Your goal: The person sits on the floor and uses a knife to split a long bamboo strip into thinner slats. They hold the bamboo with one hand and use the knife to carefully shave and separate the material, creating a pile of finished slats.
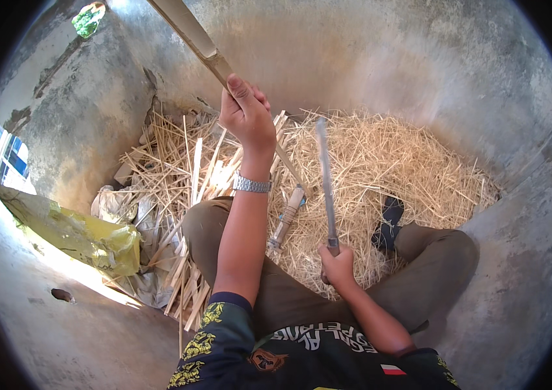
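My left hand [248,117] is raised, its fingers closed round a split length of bamboo [188,29]. The bamboo slants up past the top edge, and its lower end runs down behind my wrist toward the shavings. In front of my body, my right hand [338,263] grips the handle of a long knife [327,182]. Its blade points upward and away from me, apart from the bamboo. Between my legs lies a short wooden piece [286,218] that looks bound round with cord; its kind is unclear.
Thin bamboo shavings [393,146] heap up against the concrete wall [354,58]. Several split bamboo strips [191,162] lie loosely to the left. Beyond them is a yellow plastic sheet [94,237]. My bent legs frame the work area, with a dark-covered foot [390,221] at the right.
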A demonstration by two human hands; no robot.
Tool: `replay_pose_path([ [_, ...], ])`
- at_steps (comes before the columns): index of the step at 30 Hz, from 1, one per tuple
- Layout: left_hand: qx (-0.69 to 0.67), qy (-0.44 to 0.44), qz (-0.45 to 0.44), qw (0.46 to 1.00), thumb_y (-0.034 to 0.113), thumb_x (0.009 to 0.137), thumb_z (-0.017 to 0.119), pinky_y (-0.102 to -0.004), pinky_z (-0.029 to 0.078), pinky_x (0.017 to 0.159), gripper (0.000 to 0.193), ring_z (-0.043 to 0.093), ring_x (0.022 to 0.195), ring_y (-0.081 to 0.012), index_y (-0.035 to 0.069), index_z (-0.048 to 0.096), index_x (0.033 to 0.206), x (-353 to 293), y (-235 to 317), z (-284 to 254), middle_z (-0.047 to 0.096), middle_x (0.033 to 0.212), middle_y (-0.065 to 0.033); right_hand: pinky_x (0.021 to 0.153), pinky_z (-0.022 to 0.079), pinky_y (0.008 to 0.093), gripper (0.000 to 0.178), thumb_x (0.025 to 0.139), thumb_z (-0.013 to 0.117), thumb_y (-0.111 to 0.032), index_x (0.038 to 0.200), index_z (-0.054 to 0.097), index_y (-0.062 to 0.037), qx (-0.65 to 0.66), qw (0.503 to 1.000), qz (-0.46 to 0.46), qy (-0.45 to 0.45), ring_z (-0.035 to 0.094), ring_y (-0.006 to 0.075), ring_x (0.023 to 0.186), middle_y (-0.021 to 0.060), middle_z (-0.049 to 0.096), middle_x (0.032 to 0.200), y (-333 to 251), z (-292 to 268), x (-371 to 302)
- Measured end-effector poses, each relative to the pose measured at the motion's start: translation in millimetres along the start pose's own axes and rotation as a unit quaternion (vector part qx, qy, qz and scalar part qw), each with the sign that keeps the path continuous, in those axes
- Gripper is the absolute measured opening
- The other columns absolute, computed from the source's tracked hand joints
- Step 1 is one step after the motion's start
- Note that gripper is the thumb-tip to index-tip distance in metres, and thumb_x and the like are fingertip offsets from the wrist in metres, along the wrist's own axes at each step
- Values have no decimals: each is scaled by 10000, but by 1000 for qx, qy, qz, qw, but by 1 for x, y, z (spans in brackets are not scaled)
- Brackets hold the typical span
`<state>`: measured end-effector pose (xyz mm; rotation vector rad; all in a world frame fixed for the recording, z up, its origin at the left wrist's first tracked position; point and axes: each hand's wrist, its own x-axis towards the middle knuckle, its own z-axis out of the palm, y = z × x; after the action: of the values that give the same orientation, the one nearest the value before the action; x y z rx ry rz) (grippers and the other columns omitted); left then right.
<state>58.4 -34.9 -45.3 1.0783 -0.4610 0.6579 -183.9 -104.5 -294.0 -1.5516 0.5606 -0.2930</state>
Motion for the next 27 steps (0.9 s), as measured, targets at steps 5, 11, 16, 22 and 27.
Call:
replay_pose_path([
  [5, -32, -10, 4, 999, 520, 1068, 432, -214, 378, 442, 513, 487, 533, -84, 97, 422, 778, 2, -5, -1, 487, 686, -22, 506, 409, 330, 291, 870, 701, -165, 666, 543, -31, -132, 989, 44, -47, 483, 99, 513, 11, 532, 568, -3, -1, -3],
  [11, -72, 15, 5, 997, 418, 1080, 484, -212, 358, 453, 457, 463, 530, -62, 70, 479, 784, 3, -8, -4, 480, 641, 3, 569, 443, 362, 309, 842, 691, -215, 662, 566, 2, -59, 998, -24, 24, 507, 135, 556, 54, 555, 576, -41, 0, -21],
  [16, -84, -11, 13, 996, 407, 1085, 478, -211, 345, 446, 458, 441, 529, -52, 75, 461, 770, -1, -7, 0, 468, 641, 12, 564, 438, 343, 296, 852, 722, -222, 702, 601, 3, -118, 989, 34, -76, 500, 108, 572, 32, 558, 597, -23, -6, 1],
  [22, -57, -45, -4, 997, 537, 1061, 441, -230, 337, 473, 520, 437, 535, -79, 90, 440, 795, -6, -5, -1, 460, 670, -6, 556, 430, 346, 332, 855, 731, -237, 673, 576, -7, -92, 996, 0, -12, 484, 110, 557, 32, 546, 588, -28, -9, -8],
  [27, -78, -72, -22, 994, 560, 1048, 453, -239, 329, 474, 531, 429, 536, -84, 90, 443, 801, -10, -1, 1, 447, 665, -3, 539, 420, 336, 312, 865, 724, -189, 657, 557, -27, -17, 1000, -14, -11, 500, 105, 543, 19, 561, 591, -29, -4, -10],
])
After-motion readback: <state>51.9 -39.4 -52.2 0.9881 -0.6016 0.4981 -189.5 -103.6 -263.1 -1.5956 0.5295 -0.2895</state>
